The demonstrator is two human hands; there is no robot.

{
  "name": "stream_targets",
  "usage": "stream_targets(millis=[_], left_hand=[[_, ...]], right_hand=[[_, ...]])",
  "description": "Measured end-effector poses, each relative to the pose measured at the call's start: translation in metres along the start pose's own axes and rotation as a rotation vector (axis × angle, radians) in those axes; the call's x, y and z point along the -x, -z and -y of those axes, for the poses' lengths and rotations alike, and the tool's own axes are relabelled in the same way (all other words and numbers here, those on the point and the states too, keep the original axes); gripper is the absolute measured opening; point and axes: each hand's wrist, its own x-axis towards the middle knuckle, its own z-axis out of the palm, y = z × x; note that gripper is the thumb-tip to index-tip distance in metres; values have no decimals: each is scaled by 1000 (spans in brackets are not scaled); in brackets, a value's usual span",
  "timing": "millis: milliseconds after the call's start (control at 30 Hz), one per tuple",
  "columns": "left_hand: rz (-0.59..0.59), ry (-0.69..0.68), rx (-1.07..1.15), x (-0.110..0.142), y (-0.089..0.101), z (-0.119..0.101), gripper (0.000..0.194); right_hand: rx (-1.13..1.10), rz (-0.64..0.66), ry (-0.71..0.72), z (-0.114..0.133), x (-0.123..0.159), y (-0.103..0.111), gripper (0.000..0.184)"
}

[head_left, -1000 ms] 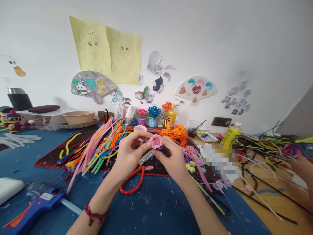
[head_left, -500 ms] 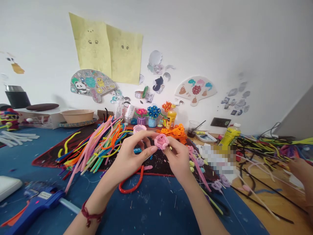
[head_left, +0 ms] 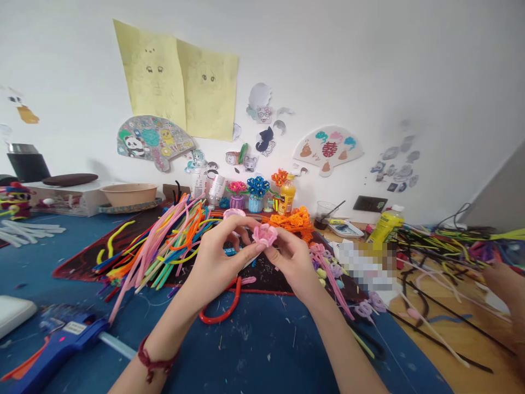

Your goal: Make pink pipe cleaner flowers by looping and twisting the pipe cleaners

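Both my hands are raised over the blue table and pinch a small pink pipe-cleaner flower (head_left: 264, 234) between them. My left hand (head_left: 217, 262) grips its left side with thumb and curled fingers. My right hand (head_left: 289, 261) holds its right side from below. Red-handled scissors (head_left: 223, 306) lie on the table just beneath my hands. A heap of colourful pipe cleaners (head_left: 164, 241) spreads on a dark mat to the left.
A blue glue gun (head_left: 61, 342) lies at front left. Orange pipe-cleaner shapes (head_left: 293, 221), small flower pots and a yellow bottle (head_left: 287, 196) stand at the back. Black and coloured pipe cleaners (head_left: 443, 246) cover the right side, where another person's hand (head_left: 506, 282) rests.
The pink flower has been turned and lifted slightly between my fingers; my hands stayed at nearly the same spot. The camera shifted a little.
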Motion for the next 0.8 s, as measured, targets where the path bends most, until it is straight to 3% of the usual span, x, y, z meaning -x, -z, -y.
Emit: stream_targets(millis=[233,500,800], left_hand=[[-1,21,5,-1,1,0,18],[-15,237,441,0,0,7,8],[51,299,532,1,-2,8,6]], right_hand=[[93,-123,54,0,1,2,20],[-61,-96,-40,6,4,0,25],[-74,-66,-78,11,5,4,19]])
